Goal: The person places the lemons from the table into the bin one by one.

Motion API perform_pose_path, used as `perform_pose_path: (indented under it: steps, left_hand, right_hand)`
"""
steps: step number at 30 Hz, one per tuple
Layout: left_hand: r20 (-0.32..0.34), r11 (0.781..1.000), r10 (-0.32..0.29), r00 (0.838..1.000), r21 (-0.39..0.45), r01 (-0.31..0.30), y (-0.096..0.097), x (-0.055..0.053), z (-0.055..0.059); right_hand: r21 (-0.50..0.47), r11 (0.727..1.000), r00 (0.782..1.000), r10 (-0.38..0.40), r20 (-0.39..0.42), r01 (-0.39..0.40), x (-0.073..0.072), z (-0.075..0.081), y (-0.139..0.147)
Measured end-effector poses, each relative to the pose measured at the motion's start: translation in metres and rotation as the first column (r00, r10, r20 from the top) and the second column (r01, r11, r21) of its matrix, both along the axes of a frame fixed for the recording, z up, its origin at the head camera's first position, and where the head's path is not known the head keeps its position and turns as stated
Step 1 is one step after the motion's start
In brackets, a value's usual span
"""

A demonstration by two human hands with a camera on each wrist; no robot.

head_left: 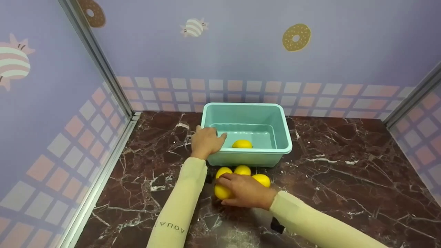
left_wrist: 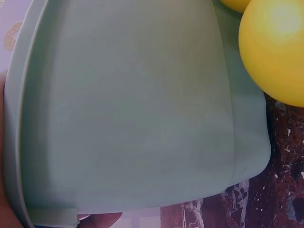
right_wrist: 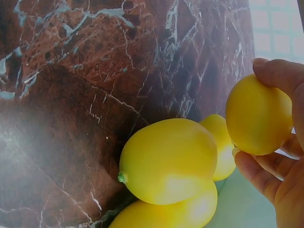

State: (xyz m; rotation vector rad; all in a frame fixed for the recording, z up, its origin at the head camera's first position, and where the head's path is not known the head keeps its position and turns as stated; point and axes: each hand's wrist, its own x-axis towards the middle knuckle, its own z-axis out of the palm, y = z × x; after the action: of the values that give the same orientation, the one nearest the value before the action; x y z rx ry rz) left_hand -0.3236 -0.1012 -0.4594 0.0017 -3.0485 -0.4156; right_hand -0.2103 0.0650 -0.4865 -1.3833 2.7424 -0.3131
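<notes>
A light-teal plastic basin (head_left: pixel 249 158) stands on the marbled tabletop, with one lemon (head_left: pixel 242 144) inside near its front wall. My left hand (head_left: pixel 207 142) grips the basin's rim at the front left corner; its fingers are mostly hidden in the left wrist view. In front of the basin, my right hand (head_left: pixel 248 191) holds a lemon (right_wrist: pixel 259 116) between thumb and fingers. Three more lemons lie close by: one at the left (head_left: pixel 224 171), one in the middle (head_left: pixel 243 169) and one at the right (head_left: pixel 262 179). A green stem tip shows on the nearest lemon (right_wrist: pixel 168 161) in the right wrist view.
Dark red marbled tabletop (head_left: pixel 330 186) spreads around the basin. A purple wall (head_left: pixel 241 62) with a tile pattern rises behind it. Another patterned panel (head_left: pixel 44 113) stands at the left, with a metal frame strip (head_left: pixel 100 179) along the table's edge.
</notes>
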Motion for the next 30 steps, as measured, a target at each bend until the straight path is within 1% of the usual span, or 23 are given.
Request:
perform_pose_path:
  steps: [6, 12, 20, 26, 30]
  left_hand:
    - [0.007, 1.000, 0.001, 1.000, -0.003, -0.001, 0.000, -0.001, -0.001]
    - [0.013, 1.000, -0.001, 1.000, -0.012, 0.001, -0.001, 0.000, 0.000]
    - [0.010, 1.000, 0.001, 1.000, -0.019, -0.001, -0.001, 0.000, 0.000]
    - [0.009, 1.000, 0.000, 1.000, -0.019, 0.000, 0.000, 0.000, 0.000]
    - [0.005, 1.000, 0.002, 1.000, -0.024, -0.002, 0.000, -0.001, -0.001]
  right_hand:
    - [0.013, 1.000, 1.000, 0.003, -0.011, -0.003, -0.003, 0.006, 0.002]
    - [0.014, 1.000, 1.000, -0.014, -0.015, 0.015, -0.005, 0.010, 0.004]
    - [0.000, 1.000, 0.998, 0.001, -0.067, -0.001, -0.007, 0.013, 0.006]
    - [-0.009, 1.000, 0.998, 0.006, -0.070, -0.006, -0.008, 0.015, 0.006]
    - [0.003, 1.000, 0.998, 0.004, -0.057, -0.004, -0.009, 0.017, 0.007]
